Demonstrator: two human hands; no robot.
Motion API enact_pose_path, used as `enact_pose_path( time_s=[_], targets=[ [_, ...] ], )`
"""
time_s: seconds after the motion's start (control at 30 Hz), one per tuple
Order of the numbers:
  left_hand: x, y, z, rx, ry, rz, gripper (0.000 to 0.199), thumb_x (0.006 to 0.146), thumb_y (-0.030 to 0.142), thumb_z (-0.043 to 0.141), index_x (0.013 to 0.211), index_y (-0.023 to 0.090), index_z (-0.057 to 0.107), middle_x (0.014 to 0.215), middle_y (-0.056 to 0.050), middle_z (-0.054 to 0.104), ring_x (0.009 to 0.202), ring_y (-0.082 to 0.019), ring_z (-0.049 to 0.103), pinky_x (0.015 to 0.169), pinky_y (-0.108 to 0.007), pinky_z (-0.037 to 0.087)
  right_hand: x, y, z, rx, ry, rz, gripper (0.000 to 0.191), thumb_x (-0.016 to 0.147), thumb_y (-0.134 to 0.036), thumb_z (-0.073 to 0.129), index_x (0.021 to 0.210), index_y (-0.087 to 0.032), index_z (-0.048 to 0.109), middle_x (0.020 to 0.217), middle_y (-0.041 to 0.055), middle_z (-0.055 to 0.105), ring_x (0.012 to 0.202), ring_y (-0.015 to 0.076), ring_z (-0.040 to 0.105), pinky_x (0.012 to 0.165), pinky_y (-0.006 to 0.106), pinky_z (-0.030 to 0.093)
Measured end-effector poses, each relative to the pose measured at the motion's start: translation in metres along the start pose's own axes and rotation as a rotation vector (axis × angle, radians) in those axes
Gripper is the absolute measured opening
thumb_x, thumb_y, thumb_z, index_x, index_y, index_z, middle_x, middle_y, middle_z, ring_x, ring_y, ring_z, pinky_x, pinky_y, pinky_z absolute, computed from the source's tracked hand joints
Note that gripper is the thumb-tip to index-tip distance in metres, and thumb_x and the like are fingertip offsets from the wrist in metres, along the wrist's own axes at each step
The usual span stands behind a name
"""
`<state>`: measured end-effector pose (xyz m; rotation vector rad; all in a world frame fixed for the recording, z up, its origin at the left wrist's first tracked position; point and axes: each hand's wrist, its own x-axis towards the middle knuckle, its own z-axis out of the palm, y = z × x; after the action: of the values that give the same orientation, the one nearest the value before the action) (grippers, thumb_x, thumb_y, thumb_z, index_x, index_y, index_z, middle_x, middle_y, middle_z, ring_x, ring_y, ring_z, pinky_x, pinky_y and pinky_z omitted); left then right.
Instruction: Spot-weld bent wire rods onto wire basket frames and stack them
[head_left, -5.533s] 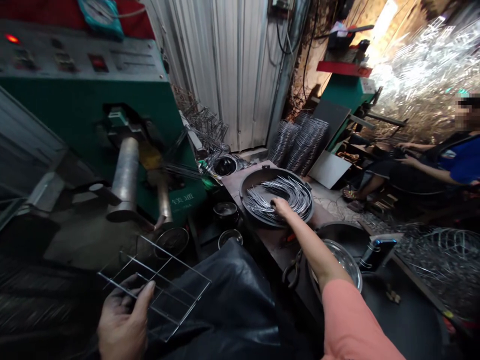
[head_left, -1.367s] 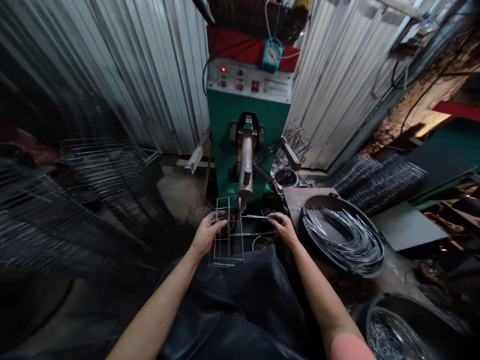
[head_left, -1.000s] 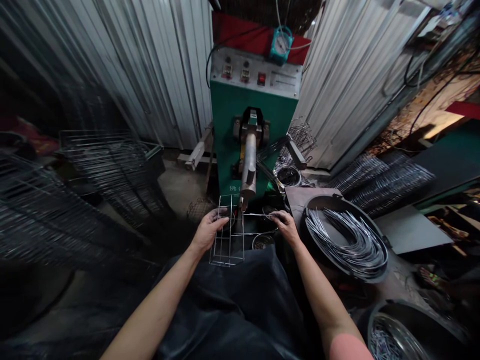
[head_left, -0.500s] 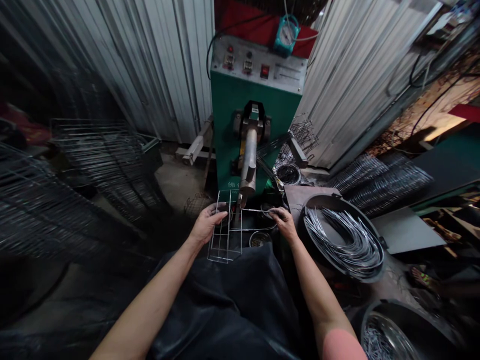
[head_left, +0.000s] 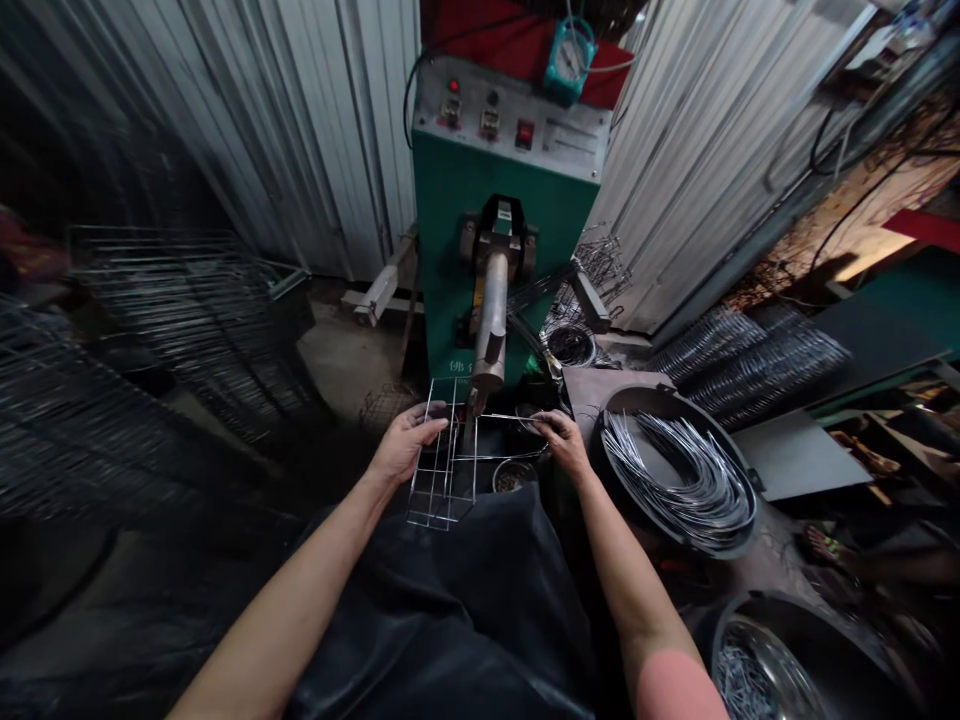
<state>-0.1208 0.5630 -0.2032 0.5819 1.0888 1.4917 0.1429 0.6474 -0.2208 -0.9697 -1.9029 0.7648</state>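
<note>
My left hand (head_left: 409, 440) is closed on the left side of a small wire frame (head_left: 451, 491), which hangs upright over my dark apron. To the right, my right hand (head_left: 562, 440) pinches the end of a thin bent wire (head_left: 506, 416) that reaches across to the frame. Where wire and frame meet, they are just under the tip of the metal electrode arm (head_left: 491, 320) of a green machine (head_left: 450, 260). Whether the tip touches them is too small to tell. A red light shows on the machine's panel.
On the right, a round pan (head_left: 660, 395) holds curved wires, and a bowl (head_left: 795, 670) of short metal pieces sits lower down. Stacked wire racks (head_left: 187, 310) stand at the left. A small bowl (head_left: 514, 475) is beneath the wire. A person's foot (head_left: 823, 543) shows far right.
The view has shifted slightly, and the red light on the panel now glows brighter. Both hands keep their grip, with little movement relative to the machine.
</note>
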Motion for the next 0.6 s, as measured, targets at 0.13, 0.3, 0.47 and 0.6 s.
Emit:
enact_pose_path(
  time_s=[0.13,0.3,0.47,0.6],
  targets=[
    [0.001,-0.001,-0.001,0.02,-0.005,0.003,0.045,0.049,0.022,0.081,0.091,0.013,0.066,0.06,0.001,0.058,0.053,-0.007,0.049,0.047,-0.016,0.035,-0.001,0.004,0.003,0.015,0.016,0.026,0.021,0.081,-0.04,0.059,0.082,-0.023,0.07,0.08,0.004,0.063,0.08,0.0189,0.059,0.074,0.031,0.046],
    [-0.001,-0.001,-0.001,0.008,-0.008,0.016,0.046,0.049,0.022,0.081,0.091,0.012,0.066,0.058,0.003,0.055,0.049,-0.004,0.043,0.044,-0.015,0.031,-0.002,0.005,0.001,-0.003,0.011,0.006,0.022,0.082,-0.041,0.059,0.088,-0.024,0.071,0.083,0.0046,0.062,0.082,0.0184,0.059,0.075,0.03,0.048],
    [-0.003,-0.001,0.002,-0.008,0.003,0.022,0.047,0.048,0.021,0.081,0.092,0.013,0.066,0.053,0.005,0.05,0.046,-0.004,0.039,0.044,-0.015,0.028,-0.019,0.013,-0.027,-0.117,0.096,-0.045,0.026,0.085,-0.041,0.054,0.098,-0.025,0.071,0.099,0.0061,0.062,0.092,0.0189,0.059,0.082,0.031,0.048],
    [-0.003,-0.004,0.003,-0.03,0.009,0.055,0.048,0.046,0.02,0.082,0.091,0.012,0.066,0.054,0.004,0.052,0.046,-0.003,0.039,0.045,-0.015,0.028,-0.052,0.04,-0.047,-0.193,0.134,0.047,0.032,0.085,-0.043,0.051,0.101,-0.022,0.07,0.09,0.0067,0.064,0.08,0.0187,0.061,0.076,0.032,0.049]
  ],
)
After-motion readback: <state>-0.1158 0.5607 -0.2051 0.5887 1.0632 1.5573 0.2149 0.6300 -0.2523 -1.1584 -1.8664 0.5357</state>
